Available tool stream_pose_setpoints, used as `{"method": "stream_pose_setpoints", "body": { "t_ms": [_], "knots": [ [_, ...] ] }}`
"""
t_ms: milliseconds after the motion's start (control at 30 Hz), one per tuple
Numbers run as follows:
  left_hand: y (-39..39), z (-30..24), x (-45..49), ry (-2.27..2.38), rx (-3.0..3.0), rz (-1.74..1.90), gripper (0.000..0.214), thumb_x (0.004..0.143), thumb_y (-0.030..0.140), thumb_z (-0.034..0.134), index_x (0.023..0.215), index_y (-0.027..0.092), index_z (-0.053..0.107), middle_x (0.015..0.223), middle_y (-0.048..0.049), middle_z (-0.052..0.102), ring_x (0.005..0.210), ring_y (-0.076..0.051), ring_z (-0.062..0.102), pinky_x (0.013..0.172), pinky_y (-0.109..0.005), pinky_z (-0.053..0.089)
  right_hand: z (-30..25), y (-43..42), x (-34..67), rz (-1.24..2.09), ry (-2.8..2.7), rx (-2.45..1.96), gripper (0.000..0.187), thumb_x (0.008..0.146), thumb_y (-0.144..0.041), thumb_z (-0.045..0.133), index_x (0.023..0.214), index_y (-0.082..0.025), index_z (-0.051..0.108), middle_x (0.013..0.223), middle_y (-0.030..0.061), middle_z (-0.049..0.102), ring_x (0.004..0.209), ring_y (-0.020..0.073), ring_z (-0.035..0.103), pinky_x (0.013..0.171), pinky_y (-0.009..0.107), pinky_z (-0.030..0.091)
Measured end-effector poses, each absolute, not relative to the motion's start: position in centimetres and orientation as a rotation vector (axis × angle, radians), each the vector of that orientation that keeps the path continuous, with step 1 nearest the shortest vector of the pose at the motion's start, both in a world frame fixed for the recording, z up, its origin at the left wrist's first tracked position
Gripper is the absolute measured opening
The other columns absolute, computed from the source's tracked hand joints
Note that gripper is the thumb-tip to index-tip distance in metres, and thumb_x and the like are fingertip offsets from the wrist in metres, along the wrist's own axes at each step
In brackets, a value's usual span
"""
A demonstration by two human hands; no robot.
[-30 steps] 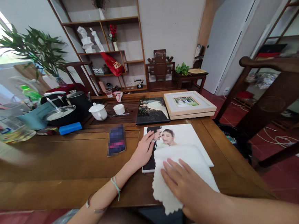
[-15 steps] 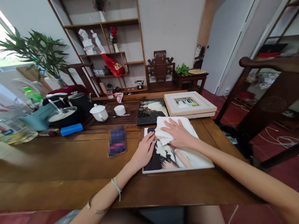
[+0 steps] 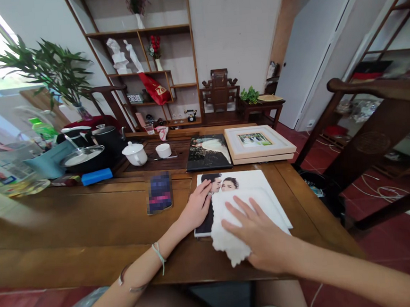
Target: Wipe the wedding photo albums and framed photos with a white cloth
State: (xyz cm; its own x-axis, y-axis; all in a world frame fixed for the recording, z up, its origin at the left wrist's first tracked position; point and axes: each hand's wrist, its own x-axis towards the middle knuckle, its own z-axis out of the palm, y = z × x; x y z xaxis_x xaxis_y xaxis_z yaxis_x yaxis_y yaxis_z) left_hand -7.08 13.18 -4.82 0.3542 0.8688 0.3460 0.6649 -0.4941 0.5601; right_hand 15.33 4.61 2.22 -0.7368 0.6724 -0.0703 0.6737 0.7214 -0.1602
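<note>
A photo panel [image 3: 257,179] with a picture of two people lies flat on the wooden table in front of me. My left hand [image 3: 198,205] rests on its left edge, fingers stretched out and holding nothing. Over the panel's lower part is a white cloth [image 3: 225,232], pressed under my right hand [image 3: 259,229], whose fingers are spread flat on top. The cloth's near corner hangs past the panel's front edge. It hides much of the picture.
Behind the panel lie a dark photo board [image 3: 208,152] and a pale framed picture [image 3: 260,141]. A blurred-out phone-sized item [image 3: 159,193] lies left. Further back stand a white lidded teapot [image 3: 135,154], a small white cup [image 3: 163,150], a blue block [image 3: 96,176] and a black kettle [image 3: 108,137].
My right hand has drawn the white cloth toward me, from the panel's top to its lower part. The pictured faces now show. My left hand has stayed in place.
</note>
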Motion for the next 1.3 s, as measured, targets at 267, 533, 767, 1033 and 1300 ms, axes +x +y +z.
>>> {"method": "stream_pose_setpoints", "body": {
  "t_ms": [267,533,767,1033,1300],
  "knots": [
    [13.1,-4.4,-7.2,1.343,2.291,0.843,0.043,0.096,0.025,0.037,0.136,0.015,0.05,0.148,-0.0146,0.042,0.139,-0.026,0.037,0.115,-0.049,0.032,1.0,6.1,15.1,-0.255,2.953,1.123,0.093,0.064,-0.02,0.066,0.149,-0.023,0.029,0.16,0.0172,0.013,0.145,0.0394,-0.003,0.111,0.066,0.0],
    [13.3,-4.7,-7.2,1.347,2.335,0.881,0.04,0.098,0.029,0.036,0.135,0.018,0.05,0.147,-0.0118,0.045,0.138,-0.024,0.039,0.114,-0.047,0.033,0.7,14.7,15.9,-0.108,2.883,1.508,0.08,0.073,-0.021,0.058,0.149,-0.024,0.033,0.158,0.0143,0.025,0.145,0.0364,0.01,0.112,0.063,0.008],
    [13.2,-4.8,-7.1,1.363,2.329,0.867,0.041,0.099,0.029,0.034,0.135,0.016,0.05,0.147,-0.0138,0.044,0.138,-0.025,0.038,0.113,-0.049,0.034,1.2,12.9,16.1,-0.104,2.849,1.465,0.079,0.073,-0.018,0.056,0.148,-0.021,0.034,0.157,0.017,0.023,0.145,0.0383,0.011,0.111,0.064,0.011],
    [13.1,-4.5,-7.0,1.371,2.311,0.844,0.042,0.099,0.029,0.033,0.136,0.015,0.049,0.147,-0.0142,0.043,0.139,-0.025,0.036,0.115,-0.048,0.031,0.6,2.8,15.9,-0.19,2.96,1.132,0.097,0.066,-0.024,0.066,0.152,-0.022,0.021,0.16,0.0194,0.01,0.144,0.0422,-0.006,0.109,0.07,-0.001],
    [13.1,-4.4,-7.2,1.36,2.323,0.831,0.041,0.098,0.028,0.035,0.134,0.015,0.05,0.147,-0.0137,0.044,0.139,-0.025,0.037,0.116,-0.047,0.031,0.9,8.5,16.0,-0.199,2.883,1.29,0.09,0.067,-0.018,0.063,0.15,-0.024,0.029,0.159,0.0165,0.019,0.146,0.0385,0.004,0.111,0.065,0.003]
  ]
}}
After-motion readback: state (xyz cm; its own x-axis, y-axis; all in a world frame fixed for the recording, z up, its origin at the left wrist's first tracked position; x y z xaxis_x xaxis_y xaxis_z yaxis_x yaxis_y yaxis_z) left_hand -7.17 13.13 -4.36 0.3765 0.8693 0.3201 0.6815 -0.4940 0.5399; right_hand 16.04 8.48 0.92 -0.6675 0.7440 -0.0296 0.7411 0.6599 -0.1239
